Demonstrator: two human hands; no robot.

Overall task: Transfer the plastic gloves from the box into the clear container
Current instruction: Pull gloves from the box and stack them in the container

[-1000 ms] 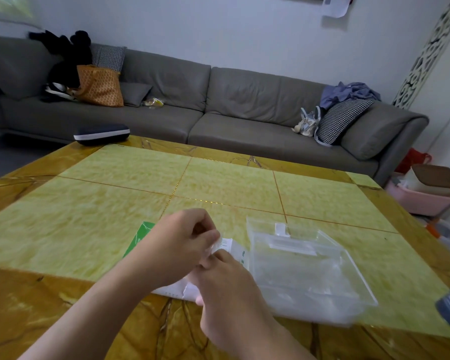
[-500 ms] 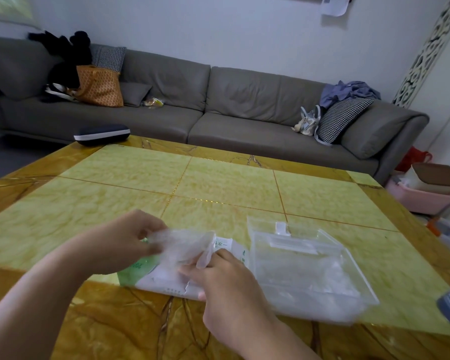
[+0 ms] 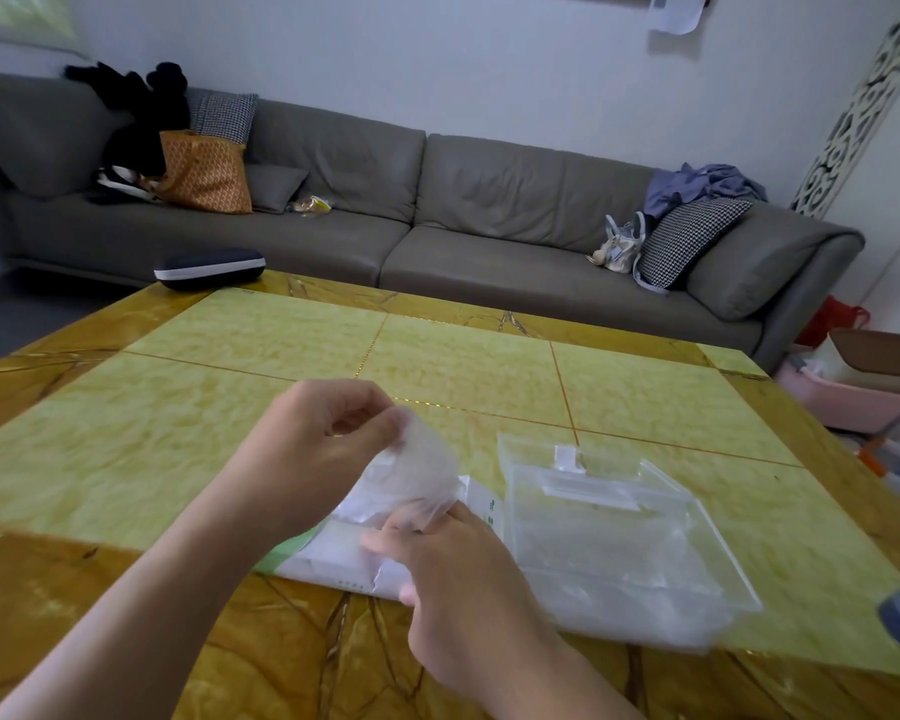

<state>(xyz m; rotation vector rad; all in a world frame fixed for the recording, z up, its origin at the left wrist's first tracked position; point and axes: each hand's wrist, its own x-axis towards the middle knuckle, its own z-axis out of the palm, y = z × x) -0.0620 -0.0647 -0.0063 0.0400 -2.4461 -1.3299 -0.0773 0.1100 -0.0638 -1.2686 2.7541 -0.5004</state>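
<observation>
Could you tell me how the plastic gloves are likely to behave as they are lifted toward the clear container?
Probably floppy: the plastic gloves bunch and sag between the left hand and right hand. Likely very light and clingy, being thin, translucent film.

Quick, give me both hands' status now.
Left hand: pinching a plastic glove.
Right hand: fingers curled, holding the same glove over the box.

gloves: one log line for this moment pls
left hand pinches glove | right hand grips glove over box | clear container right of box | transfer pending
</observation>
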